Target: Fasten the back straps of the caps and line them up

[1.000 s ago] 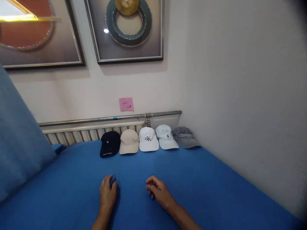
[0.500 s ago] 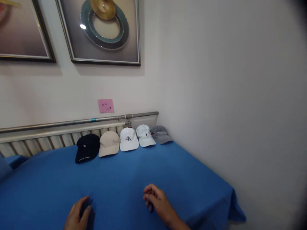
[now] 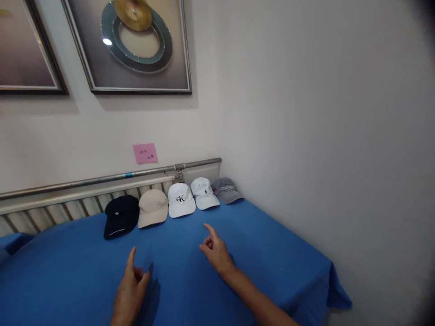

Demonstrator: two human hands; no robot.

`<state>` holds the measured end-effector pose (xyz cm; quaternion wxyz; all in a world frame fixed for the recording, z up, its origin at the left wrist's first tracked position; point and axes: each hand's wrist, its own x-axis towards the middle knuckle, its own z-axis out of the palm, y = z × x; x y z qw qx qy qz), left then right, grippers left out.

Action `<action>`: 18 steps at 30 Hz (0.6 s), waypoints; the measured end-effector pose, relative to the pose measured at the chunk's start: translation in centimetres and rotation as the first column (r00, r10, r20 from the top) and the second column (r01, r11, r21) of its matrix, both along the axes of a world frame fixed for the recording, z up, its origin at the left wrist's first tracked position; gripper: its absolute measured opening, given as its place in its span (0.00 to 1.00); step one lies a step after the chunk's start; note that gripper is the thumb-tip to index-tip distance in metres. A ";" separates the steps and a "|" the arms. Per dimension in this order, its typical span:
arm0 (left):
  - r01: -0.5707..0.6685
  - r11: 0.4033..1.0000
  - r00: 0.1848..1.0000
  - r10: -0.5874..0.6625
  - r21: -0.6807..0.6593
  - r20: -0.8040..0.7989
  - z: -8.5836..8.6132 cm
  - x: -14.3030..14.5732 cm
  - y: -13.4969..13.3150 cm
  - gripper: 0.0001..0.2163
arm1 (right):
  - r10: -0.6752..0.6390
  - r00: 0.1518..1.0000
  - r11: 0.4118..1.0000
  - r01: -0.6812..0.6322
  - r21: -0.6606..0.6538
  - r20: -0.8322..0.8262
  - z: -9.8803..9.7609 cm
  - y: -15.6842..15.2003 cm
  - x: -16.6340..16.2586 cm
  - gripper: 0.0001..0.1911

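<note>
A wide table draped in a bright blue cloth [image 3: 272,253] fills the lower half of the frame. Along its far edge, just left of centre, five baseball caps sit in a row, brims toward the viewer and each beside the next: a black fabric cap with small white lettering [image 3: 121,216], a beige fabric cap [image 3: 153,207], a white fabric cap with a black logo [image 3: 181,199], a pale white cap with a tiny dark emblem [image 3: 204,193], and a grey cap with blurred lettering [image 3: 225,189] nearest the corner of the room.

Two bare hands reach over the cloth from the bottom of the frame, both empty. The left hand [image 3: 131,287], lower left of centre, is loosely open with its index finger extended, apparently raised just above the cloth, though contact is hard to judge. The right hand [image 3: 215,248], at centre, is loosely curled with its index finger pointing toward the white caps, well short of them.

Behind the caps run a metal pipe [image 3: 102,179] and a ribbed white radiator [image 3: 68,206]. A pink sticky note [image 3: 145,153] is on the wall above, and a framed picture of a teal ring [image 3: 132,43] hangs at upper left.
</note>
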<state>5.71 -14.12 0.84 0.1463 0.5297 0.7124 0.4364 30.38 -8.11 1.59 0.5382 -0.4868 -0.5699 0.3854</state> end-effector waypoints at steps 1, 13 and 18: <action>-0.001 1.000 1.000 0.001 0.012 -0.009 0.6 0.2 0.7 0.39 | -0.007 1.000 0.999 0.006 0.044 0.024 0.7 0.5 -0.4 0.35; -0.074 0.987 0.991 0.089 0.141 -0.102 2.6 0.7 7.0 0.39 | -0.244 0.955 0.924 0.176 0.338 0.171 3.4 6.6 -1.3 0.34; -0.076 0.995 0.991 0.082 0.064 -0.107 0.8 -0.3 11.0 0.42 | -0.288 0.939 0.922 0.220 0.317 0.187 1.6 9.5 -1.0 0.34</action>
